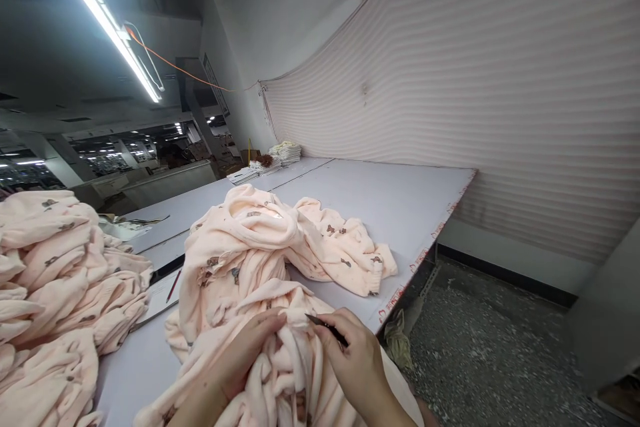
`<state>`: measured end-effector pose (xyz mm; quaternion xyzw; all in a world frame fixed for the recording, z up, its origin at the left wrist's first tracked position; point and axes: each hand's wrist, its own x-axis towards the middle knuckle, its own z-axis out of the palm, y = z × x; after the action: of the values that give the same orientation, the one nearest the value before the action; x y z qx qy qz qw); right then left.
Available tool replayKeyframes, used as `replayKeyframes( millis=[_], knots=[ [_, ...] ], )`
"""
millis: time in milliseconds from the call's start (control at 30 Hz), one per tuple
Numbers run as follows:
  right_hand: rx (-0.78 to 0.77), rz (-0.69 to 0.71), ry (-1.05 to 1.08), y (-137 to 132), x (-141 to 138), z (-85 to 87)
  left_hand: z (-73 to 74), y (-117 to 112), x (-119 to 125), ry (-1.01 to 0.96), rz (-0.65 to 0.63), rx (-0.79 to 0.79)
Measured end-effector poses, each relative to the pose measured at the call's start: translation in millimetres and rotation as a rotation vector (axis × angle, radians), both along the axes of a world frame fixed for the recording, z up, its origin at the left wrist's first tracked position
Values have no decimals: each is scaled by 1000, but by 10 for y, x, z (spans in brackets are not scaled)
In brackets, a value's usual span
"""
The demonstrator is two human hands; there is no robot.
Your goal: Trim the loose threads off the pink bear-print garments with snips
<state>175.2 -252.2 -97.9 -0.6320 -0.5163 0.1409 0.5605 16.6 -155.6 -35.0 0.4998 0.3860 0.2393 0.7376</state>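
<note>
A pale pink fleece garment (260, 253) with small brown prints lies bunched on the white table (390, 207), its lower part pulled toward me. My left hand (250, 350) pinches a fold of this fabric near the table's front edge. My right hand (353, 363) is closed around a small dark pointed tool (323, 325), its tip aimed at the fold between both hands. The two hands are close together, almost touching the same bit of cloth.
A tall heap of similar pink garments (55, 293) fills the left. A red pen (173, 285) lies on a paper beside it. Stacks of folded cloth (285, 152) sit at the table's far end. Striped fabric (500, 93) hangs on the wall; speckled floor (480, 353) lies to the right.
</note>
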Motion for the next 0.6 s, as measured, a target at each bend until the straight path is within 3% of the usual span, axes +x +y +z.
replayKeyframes(
  millis=[100, 167, 233, 333, 433, 500, 600],
  knots=[
    [-75, -138, -3, -135, 163, -168, 128, 52, -57, -69, 146, 188],
    [-180, -232, 17, -230, 260, -291, 173, 86, -87, -122, 151, 238],
    [-232, -199, 101, -291, 303, -363, 141, 59, -33, -24, 0, 365],
    [-132, -55, 319, -316, 272, -329, -32, -110, 232, 318, -257, 775],
    [-35, -71, 463, -364, 224, -246, -109, -239, 475, 476, -341, 1022],
    [-35, -101, 471, -442, 216, -273, 45, -170, 449, 508, -317, 1037],
    [-85, -135, 393, -552, 215, -473, 514, 160, 74, 634, -195, 1104]
  ],
)
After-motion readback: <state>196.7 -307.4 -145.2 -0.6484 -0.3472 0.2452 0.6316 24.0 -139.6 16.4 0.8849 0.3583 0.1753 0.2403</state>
